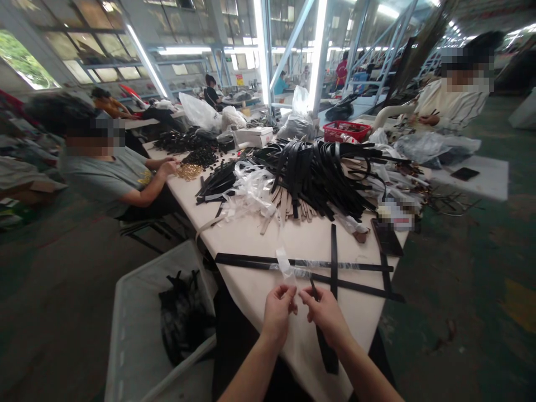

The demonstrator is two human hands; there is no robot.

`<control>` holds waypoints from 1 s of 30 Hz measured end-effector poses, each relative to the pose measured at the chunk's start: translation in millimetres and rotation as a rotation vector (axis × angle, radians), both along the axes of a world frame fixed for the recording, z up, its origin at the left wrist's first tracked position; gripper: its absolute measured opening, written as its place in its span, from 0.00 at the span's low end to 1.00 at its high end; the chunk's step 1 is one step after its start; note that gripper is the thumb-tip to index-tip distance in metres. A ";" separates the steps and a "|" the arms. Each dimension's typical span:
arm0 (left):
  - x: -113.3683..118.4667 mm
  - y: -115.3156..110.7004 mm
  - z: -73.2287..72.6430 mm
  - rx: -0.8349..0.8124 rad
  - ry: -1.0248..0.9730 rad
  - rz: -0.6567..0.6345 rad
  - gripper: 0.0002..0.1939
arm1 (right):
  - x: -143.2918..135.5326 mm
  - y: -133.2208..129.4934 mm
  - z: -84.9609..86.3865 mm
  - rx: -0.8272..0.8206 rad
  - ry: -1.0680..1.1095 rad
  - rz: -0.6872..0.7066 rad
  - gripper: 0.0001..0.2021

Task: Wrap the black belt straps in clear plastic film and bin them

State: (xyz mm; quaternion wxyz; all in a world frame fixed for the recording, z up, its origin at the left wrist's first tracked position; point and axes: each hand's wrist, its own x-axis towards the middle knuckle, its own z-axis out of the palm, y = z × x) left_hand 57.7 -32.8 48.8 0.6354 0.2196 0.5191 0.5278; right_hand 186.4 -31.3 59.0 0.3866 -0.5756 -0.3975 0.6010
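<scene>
Above the near end of the table, my left hand [280, 306] is closed in a pinch, just below a translucent white strip [285, 263]; the strip's lower end seems to reach the fingertips. Close beside it on the right, my right hand [320, 310] is closed around a black strap [326, 352], which hangs below the palm and pokes out above the fingers. Two long black straps [247, 261] lie crosswise beyond the hands, with clear film [345, 264] on them. Another black strap [334, 251] crosses them upright in view.
A large pile of black straps [307, 173] and white film strips [255, 187] covers the table's middle. A phone [386, 237] lies at the right edge. A white bin [121, 329] stands lower left. A person [104, 173] sits at left, another [452, 103] at right.
</scene>
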 end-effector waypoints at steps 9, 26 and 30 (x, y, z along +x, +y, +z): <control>-1.4 2.8 5.5 -0.008 -0.016 -0.016 0.19 | 3.4 3.8 -0.7 0.041 -0.042 -0.008 0.21; 0.2 23.5 6.9 -0.050 -0.237 0.132 0.19 | 1.3 -11.7 11.1 -0.011 0.172 0.228 0.23; -2.0 24.0 8.4 -0.030 -0.198 0.131 0.20 | 2.5 -10.9 11.9 -0.011 0.126 0.271 0.23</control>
